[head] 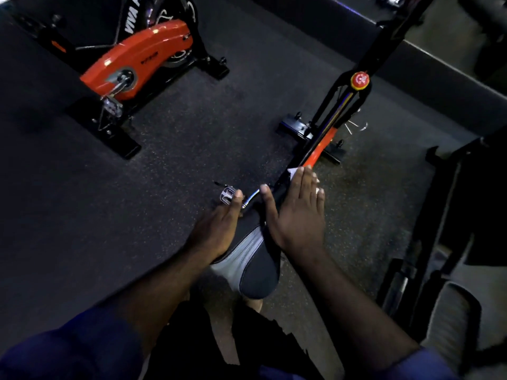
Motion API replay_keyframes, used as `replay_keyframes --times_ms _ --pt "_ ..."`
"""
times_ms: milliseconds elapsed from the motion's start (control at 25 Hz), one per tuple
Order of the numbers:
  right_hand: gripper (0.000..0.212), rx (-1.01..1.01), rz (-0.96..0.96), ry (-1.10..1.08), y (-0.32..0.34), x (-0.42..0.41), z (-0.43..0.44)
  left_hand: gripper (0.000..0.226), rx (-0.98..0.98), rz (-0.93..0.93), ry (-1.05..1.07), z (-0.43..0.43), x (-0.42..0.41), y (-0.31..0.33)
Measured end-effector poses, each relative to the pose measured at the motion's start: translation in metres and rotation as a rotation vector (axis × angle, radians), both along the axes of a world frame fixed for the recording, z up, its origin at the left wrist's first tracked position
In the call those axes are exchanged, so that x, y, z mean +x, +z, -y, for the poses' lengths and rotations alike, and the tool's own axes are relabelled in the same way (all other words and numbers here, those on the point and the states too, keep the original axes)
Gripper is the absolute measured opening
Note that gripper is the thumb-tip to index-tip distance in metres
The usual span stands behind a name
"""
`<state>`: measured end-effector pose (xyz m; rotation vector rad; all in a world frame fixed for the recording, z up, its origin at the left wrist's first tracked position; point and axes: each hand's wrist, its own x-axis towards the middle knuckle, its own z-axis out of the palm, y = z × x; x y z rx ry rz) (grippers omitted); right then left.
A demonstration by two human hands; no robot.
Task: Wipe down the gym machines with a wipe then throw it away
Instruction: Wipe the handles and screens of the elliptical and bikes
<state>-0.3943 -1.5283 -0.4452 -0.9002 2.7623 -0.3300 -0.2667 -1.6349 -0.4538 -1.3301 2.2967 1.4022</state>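
An exercise bike stands right below me, its black and grey saddle (255, 259) in the middle of the view and its black and orange frame (318, 149) running up and away. My right hand (296, 212) lies flat with straight fingers over the front of the saddle, pressing a white wipe (295, 171) whose edges show past the fingertips. My left hand (219, 223) rests on the saddle's left side, fingers straight, thumb by a chrome pedal (227, 196).
A second orange and black exercise bike (140, 61) stands at the upper left on the dark speckled rubber floor (192, 138). A red round knob (360, 79) sits on the near bike's frame. Dark machine parts (452, 215) crowd the right side.
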Motion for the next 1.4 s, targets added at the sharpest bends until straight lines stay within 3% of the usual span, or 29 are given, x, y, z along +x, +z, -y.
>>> replay_keyframes --times_ms 160,320,560,680,760,880,1000,1200,1400 --pt "0.103 0.012 -0.018 -0.035 0.008 0.032 -0.001 0.080 0.014 0.006 -0.093 0.004 0.002 -0.005" --pt "0.097 0.043 -0.012 -0.046 0.007 0.085 -0.013 0.110 0.104 -0.043 -0.023 0.007 0.003 -0.001" --pt "0.103 -0.067 -0.045 -0.186 -0.010 0.033 0.031 0.091 0.100 -0.022 -0.017 0.005 0.005 -0.009" --pt "0.094 -0.072 -0.070 -0.155 -0.017 0.084 0.005 0.102 0.388 -0.139 0.129 0.007 0.006 -0.008" --pt "0.093 -0.058 -0.066 -0.132 -0.016 0.141 -0.017 0.092 0.638 -0.227 0.224 0.011 0.007 -0.010" --pt "0.099 -0.004 -0.029 -0.106 -0.010 0.221 -0.030 0.092 0.800 -0.204 0.213 0.028 0.010 -0.011" --pt "0.102 0.015 -0.058 -0.120 -0.004 0.232 -0.024 0.095 0.810 -0.192 0.180 0.037 0.013 -0.010" --pt "0.100 0.055 0.004 -0.232 -0.007 0.138 0.008 0.099 0.798 -0.186 0.133 0.039 0.013 -0.004" --pt "0.101 0.012 -0.027 -0.082 -0.006 0.209 -0.022 0.099 0.755 -0.171 0.117 0.043 0.013 -0.007"
